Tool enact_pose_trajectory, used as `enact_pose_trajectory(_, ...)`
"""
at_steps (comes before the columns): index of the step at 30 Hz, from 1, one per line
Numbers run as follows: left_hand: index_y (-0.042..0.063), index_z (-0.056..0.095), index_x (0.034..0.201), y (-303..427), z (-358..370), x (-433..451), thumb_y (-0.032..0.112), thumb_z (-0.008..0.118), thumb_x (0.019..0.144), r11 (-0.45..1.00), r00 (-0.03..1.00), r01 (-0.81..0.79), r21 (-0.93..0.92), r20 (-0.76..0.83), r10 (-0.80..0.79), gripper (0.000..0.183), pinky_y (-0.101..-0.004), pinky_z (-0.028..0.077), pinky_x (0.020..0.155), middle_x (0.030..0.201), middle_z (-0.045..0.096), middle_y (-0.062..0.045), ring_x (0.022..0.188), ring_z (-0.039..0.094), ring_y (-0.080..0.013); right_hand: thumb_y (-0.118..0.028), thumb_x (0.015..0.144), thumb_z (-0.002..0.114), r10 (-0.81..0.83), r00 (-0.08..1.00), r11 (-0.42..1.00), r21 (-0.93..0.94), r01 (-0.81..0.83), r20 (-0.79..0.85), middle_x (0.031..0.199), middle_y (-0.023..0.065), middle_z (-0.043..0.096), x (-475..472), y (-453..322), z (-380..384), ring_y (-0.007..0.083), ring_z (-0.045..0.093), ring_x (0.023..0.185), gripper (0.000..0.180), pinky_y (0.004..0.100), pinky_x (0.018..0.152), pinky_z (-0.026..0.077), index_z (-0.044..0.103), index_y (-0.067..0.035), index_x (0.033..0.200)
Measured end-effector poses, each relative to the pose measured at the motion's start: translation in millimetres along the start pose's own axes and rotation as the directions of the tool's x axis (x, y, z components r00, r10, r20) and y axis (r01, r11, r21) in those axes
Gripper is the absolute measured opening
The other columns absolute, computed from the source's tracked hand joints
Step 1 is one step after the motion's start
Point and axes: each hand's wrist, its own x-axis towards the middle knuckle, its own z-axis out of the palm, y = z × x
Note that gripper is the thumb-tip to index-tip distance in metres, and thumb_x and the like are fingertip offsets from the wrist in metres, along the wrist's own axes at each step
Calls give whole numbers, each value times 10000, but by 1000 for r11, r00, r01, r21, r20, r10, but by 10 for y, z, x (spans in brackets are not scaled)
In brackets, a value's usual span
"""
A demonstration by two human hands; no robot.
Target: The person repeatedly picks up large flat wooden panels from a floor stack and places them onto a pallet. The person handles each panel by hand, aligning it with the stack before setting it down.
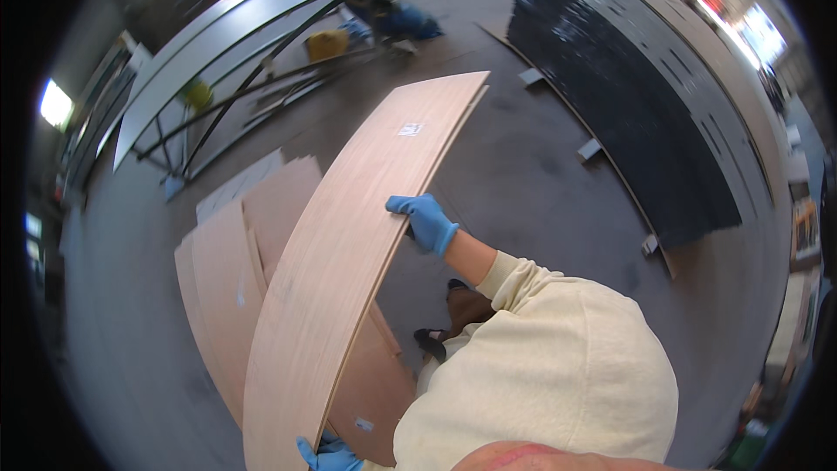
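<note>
A long, narrow plywood panel (346, 229) with a pale wood face slants across the view in front of me, raised off the floor. It bears a small white label with writing near its far end. A second board edge shows just beneath it along the right side. My right hand (428, 222), in a blue glove, grips the right edge near mid-length, fingers on the face. Lower down, my left hand (330, 453), also blue-gloved, holds the same edge at the picture's bottom; part of it is hidden. Below the panel lie several plywood sheets (222, 275), overlapping.
A metal-framed table (222, 33) with a pale top stands at upper left, a yellow object (327, 46) and blue bags (405, 16) near it. At right, a tall stack of dark boards (608, 98) rests on small blocks (588, 149).
</note>
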Motion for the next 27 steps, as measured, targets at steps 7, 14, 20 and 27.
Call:
enact_pose_trajectory(7,50,694,1150,-863,2277,-724,330,693,903,967,941,-111,231,338,27,374,-340,526,917,1156,714,-91,1024,662,-226,-80,881,690,-350,906,859,305,412,-237,1055,157,689,-753,-1539,-1806,233,701,914,305,348,812,591,652,112,1114)
enact_pose_trajectory(14,23,681,1068,-2506,4134,-1669,233,642,952,923,729,-234,304,684,-40,243,-276,552,662,986,718,-119,793,681,-180,-133,908,647,-655,551,616,58,786,-516,1081,89,689,-1453,-2672,-3909,177,651,997,259,304,884,532,704,62,1069)
enact_pose_trajectory(20,75,648,946,-3866,5429,-2188,279,637,939,909,613,-170,381,763,-205,204,-260,452,467,751,655,-72,532,570,-154,-125,874,652,-630,281,429,-23,903,-724,1068,74,661,-2084,-3415,-4930,193,634,1013,283,334,914,524,679,28,1111)
enact_pose_trajectory(27,116,665,921,-5320,7200,-2708,256,653,922,866,402,5,501,791,-460,141,-240,375,378,667,630,-31,411,473,-113,-169,854,667,-584,-107,206,-275,939,-805,1158,84,638,-2092,-4009,-5954,216,623,1071,403,368,930,519,630,5,1215)
